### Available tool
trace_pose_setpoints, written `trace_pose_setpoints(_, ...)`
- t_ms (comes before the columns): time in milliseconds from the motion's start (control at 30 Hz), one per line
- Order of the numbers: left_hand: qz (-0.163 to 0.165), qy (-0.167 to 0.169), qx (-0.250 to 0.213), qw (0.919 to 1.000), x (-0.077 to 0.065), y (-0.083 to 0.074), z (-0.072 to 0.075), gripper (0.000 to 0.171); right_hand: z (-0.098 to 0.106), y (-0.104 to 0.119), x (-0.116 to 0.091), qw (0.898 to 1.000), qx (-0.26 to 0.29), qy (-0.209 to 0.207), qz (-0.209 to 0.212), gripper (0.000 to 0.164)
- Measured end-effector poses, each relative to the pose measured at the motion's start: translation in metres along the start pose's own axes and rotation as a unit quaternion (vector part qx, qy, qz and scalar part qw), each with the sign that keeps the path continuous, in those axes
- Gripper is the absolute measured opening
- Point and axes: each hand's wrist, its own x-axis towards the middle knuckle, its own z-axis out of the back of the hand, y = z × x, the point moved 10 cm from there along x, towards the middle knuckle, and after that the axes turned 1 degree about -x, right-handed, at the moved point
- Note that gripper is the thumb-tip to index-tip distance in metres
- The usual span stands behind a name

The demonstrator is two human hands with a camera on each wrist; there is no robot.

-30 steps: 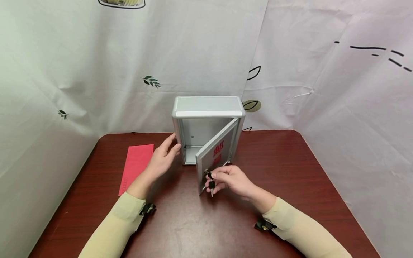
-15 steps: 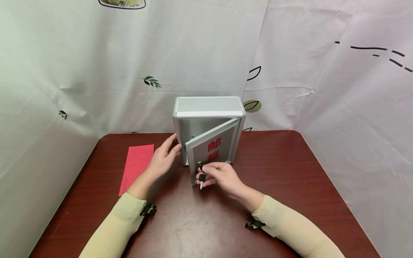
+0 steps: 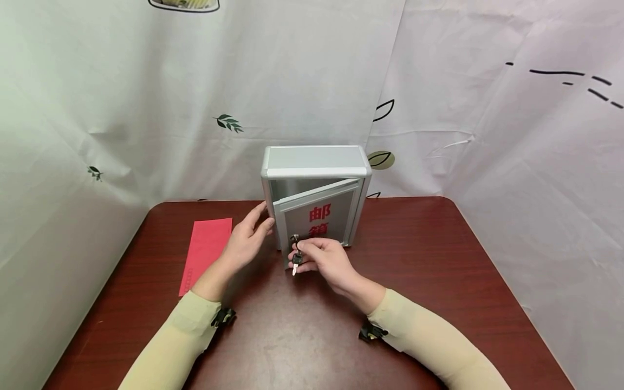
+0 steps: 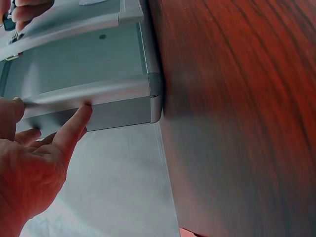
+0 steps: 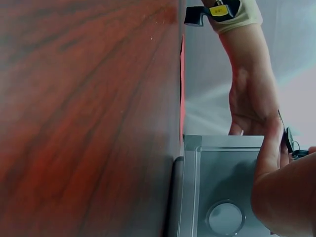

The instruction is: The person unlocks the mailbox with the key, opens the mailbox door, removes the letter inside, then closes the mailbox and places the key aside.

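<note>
A silver metal mailbox [image 3: 316,158] stands upright on the table, with red characters on its hinged door [image 3: 336,208]. The door is ajar, its left edge slightly out from the frame. At the lock on that side, my right hand [image 3: 331,260] pinches a black-headed key between thumb and fingers. A second key [image 3: 295,262] dangles below it on the ring. My left hand [image 3: 245,241] rests against the box's left side; in the left wrist view, straight fingers [image 4: 74,127] touch its side frame. The mailbox's interior is mostly hidden behind the door.
A red envelope [image 3: 207,244] lies on the dark red wooden table [image 3: 414,260], left of the box and partly under the left forearm. A printed white curtain [image 3: 312,81] hangs behind the table and at both sides.
My right hand has moved left and away from me with the key, swinging the door nearer to the mailbox frame. My left hand has stayed at the box's side.
</note>
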Motion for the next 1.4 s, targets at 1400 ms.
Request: trace_pose_setpoints(1400,-0.004,0.004,-0.006,1.0000,-0.002,-0.001,-0.002,0.061,-0.003,0.002,0.035,0.998,0.012,-0.059,0.021,0.030)
